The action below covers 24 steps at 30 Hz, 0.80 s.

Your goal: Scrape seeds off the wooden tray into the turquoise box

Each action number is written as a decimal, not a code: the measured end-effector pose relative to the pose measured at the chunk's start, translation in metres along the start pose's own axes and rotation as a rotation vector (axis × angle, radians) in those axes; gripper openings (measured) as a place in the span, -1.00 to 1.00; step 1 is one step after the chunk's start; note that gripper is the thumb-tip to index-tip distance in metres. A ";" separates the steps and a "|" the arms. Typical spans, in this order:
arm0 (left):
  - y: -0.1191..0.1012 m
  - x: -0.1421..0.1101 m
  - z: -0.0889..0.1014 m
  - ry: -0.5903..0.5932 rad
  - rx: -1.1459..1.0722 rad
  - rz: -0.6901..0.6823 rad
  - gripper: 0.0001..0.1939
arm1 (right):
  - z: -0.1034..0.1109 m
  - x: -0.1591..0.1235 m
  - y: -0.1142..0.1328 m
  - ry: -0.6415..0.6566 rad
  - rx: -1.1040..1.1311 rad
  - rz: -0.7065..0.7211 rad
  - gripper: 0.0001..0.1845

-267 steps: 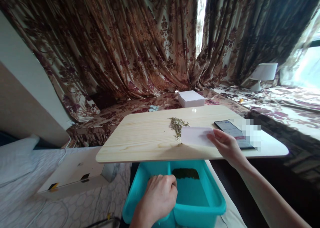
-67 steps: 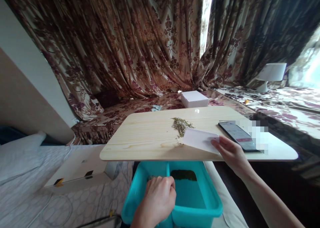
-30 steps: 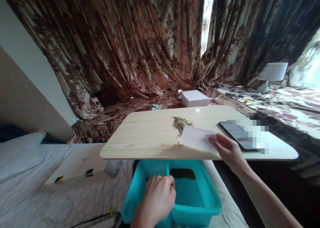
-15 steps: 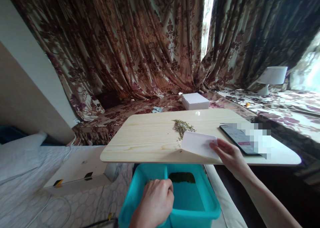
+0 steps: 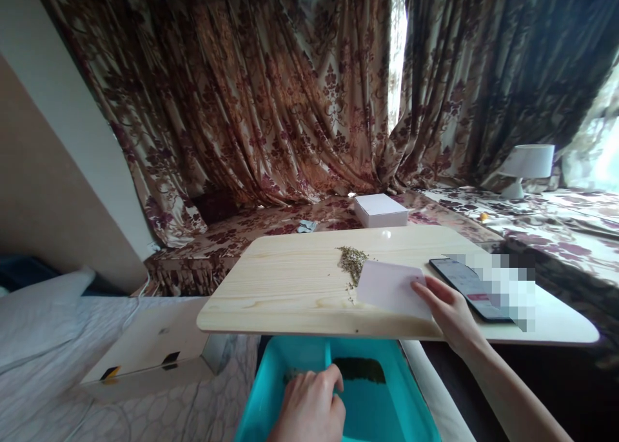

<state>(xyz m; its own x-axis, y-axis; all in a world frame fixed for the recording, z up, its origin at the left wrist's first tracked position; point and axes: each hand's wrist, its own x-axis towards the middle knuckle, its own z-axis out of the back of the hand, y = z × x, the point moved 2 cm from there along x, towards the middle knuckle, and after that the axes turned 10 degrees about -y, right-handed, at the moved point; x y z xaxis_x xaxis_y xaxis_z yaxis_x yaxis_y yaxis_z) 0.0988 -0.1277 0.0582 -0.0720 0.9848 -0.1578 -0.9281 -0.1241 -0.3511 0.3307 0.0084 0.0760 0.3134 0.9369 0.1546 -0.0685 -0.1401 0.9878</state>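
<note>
My right hand (image 5: 447, 310) pinches the right edge of a white card (image 5: 394, 288), held tilted just above a light wooden tabletop (image 5: 275, 281). The card's left edge is beside a small spread pile of greenish and pale grains (image 5: 353, 262). Below the table's front edge sits a turquoise divided bin (image 5: 430, 422). Over its divider hangs my left hand (image 5: 312, 403), knuckles up and fingers curled downward; its fingertips are hidden. Dark green grains (image 5: 360, 369) lie at the far end of the bin's right compartment. A few pale grains (image 5: 291, 374) show in the left one.
A phone (image 5: 467, 287), partly blurred out, lies on the table right of the card. Behind the table are a white box (image 5: 381, 210) and a crumpled cloth (image 5: 307, 226). A large white carton (image 5: 149, 339) rests on the bed at left; a lamp (image 5: 527, 164) stands far right.
The view has tilted up a little, so everything sits lower. The card has moved slightly right, away from the pile, and its face is turned more toward me. My left hand remains over the bin.
</note>
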 end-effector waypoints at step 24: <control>0.005 -0.001 -0.008 -0.023 -0.079 -0.056 -0.70 | -0.001 -0.003 -0.002 0.255 0.044 -0.100 -0.55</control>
<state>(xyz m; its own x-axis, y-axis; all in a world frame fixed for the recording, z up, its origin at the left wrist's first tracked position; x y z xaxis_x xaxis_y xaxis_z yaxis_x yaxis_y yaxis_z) 0.0975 -0.1303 0.0495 -0.0303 0.9929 -0.1148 -0.8992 -0.0773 -0.4306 0.3286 0.0065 0.0732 0.0675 0.9964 0.0520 -0.0062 -0.0517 0.9986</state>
